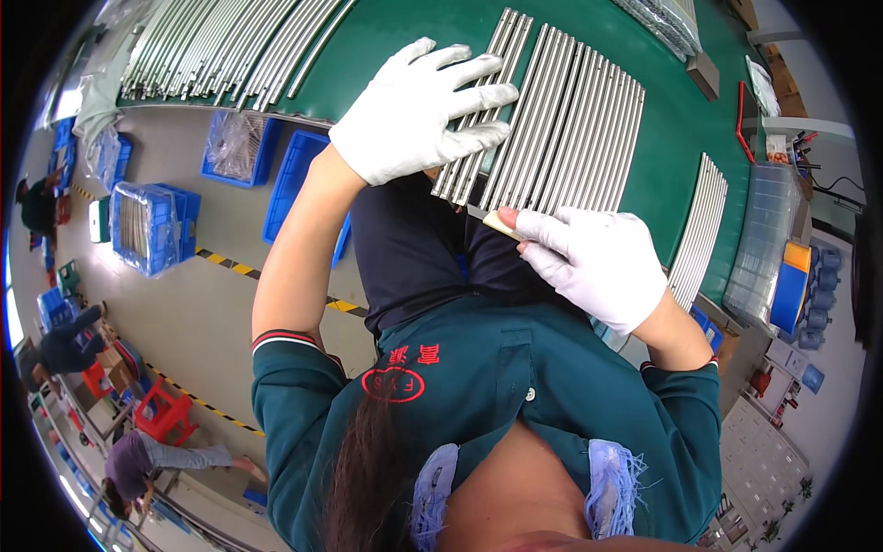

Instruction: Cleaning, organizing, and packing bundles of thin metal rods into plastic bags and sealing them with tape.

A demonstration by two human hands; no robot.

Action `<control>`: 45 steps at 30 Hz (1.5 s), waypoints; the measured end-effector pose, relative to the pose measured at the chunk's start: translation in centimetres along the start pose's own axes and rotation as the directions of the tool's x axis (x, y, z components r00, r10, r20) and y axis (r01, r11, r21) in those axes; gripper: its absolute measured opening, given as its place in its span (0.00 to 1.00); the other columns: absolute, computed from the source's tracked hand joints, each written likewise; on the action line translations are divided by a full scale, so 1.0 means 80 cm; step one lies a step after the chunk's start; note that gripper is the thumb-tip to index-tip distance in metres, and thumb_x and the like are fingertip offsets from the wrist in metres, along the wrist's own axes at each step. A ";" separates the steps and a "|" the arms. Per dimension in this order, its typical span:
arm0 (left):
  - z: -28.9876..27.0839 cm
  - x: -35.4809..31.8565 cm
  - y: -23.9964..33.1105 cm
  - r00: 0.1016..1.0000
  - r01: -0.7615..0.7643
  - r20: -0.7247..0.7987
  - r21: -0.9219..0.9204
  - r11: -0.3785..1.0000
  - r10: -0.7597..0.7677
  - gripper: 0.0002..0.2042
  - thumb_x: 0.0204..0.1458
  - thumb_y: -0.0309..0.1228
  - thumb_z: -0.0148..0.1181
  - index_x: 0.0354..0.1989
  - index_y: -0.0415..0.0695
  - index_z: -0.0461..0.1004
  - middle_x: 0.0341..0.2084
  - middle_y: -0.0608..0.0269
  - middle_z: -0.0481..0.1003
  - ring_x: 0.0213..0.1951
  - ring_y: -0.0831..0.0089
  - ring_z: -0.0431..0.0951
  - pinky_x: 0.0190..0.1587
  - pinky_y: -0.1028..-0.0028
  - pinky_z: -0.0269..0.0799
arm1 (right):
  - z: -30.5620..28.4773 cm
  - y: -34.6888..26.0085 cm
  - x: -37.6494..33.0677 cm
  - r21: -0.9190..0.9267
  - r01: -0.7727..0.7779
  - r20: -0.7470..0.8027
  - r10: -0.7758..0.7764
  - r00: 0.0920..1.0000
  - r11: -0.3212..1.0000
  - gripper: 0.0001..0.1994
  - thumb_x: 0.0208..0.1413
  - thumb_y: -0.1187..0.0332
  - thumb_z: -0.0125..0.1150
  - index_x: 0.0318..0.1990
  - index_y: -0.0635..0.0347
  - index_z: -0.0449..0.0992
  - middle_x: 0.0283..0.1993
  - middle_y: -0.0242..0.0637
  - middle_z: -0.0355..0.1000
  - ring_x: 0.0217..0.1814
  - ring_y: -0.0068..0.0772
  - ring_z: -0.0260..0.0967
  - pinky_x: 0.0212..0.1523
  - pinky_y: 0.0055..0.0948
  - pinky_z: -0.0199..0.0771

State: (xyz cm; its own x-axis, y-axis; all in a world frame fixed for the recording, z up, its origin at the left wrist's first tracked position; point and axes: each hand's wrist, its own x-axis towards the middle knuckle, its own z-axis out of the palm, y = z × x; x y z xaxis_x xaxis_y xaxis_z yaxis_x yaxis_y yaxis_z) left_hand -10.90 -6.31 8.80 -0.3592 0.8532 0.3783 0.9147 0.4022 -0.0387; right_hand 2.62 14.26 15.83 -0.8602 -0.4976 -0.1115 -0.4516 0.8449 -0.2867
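Side by side on the green tabletop lies a row of slim metal rods (561, 120), their near ends at the table's edge. My left hand (423, 110), in a white glove, spreads its fingers over the small group of rods at the row's left, fingertips touching or just above them. Closed in a pinch, my white-gloved right hand (598, 262) has thumb and index fingertips bare. It grips a small cream-coloured flat strip (502, 225) close to the rods' near ends. The rest of the strip is hidden by the fingers.
More metal rods (230, 46) lie at the table's far left, and a narrow batch of rods (701, 225) at the right. Blue crates (299, 189) stand on the floor to the left. A clear plastic box (763, 244) sits at right. Other people work at the lower left.
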 end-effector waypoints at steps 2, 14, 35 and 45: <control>0.001 0.001 0.002 0.998 0.057 -0.014 -0.054 0.997 -0.057 0.21 0.52 0.47 0.53 0.53 0.54 0.71 0.56 0.59 0.67 0.57 0.61 0.66 0.61 0.58 0.56 | 0.001 0.002 0.002 0.006 -0.004 -0.008 0.004 1.000 1.000 0.12 0.55 0.58 0.52 0.45 0.44 0.74 0.22 0.32 0.65 0.22 0.32 0.68 0.21 0.31 0.67; 0.004 0.001 0.001 0.997 0.061 -0.039 -0.069 0.996 -0.064 0.20 0.52 0.48 0.53 0.52 0.55 0.72 0.54 0.59 0.69 0.56 0.61 0.67 0.60 0.58 0.57 | -0.013 0.013 -0.002 0.491 -0.124 0.146 0.059 0.987 0.862 0.12 0.51 0.62 0.59 0.42 0.50 0.79 0.26 0.36 0.76 0.24 0.33 0.74 0.27 0.26 0.74; -0.038 -0.027 -0.008 0.856 0.487 0.129 -0.529 0.695 -0.501 0.19 0.54 0.34 0.55 0.55 0.45 0.69 0.57 0.54 0.66 0.60 0.59 0.64 0.63 0.67 0.55 | 0.000 0.267 0.051 -0.165 -0.455 -0.464 0.339 0.819 0.875 0.17 0.57 0.53 0.50 0.51 0.44 0.72 0.51 0.29 0.70 0.50 0.38 0.69 0.49 0.33 0.69; 0.008 0.032 0.006 0.972 0.234 0.039 -0.169 0.958 -0.230 0.26 0.51 0.49 0.54 0.56 0.47 0.67 0.55 0.52 0.67 0.59 0.56 0.64 0.63 0.59 0.52 | 0.013 0.158 0.067 -0.243 0.141 -0.272 -0.207 0.940 0.960 0.30 0.56 0.50 0.49 0.63 0.56 0.59 0.65 0.46 0.56 0.70 0.45 0.48 0.70 0.42 0.41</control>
State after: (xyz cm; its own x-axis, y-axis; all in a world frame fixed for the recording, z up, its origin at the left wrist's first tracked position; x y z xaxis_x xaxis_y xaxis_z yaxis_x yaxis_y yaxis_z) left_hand -11.46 -3.74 9.18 -0.5671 0.7498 0.3409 0.8233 0.5284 0.2074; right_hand -7.45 22.07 10.66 -0.7793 -0.5892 0.2135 -0.6123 0.7884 -0.0592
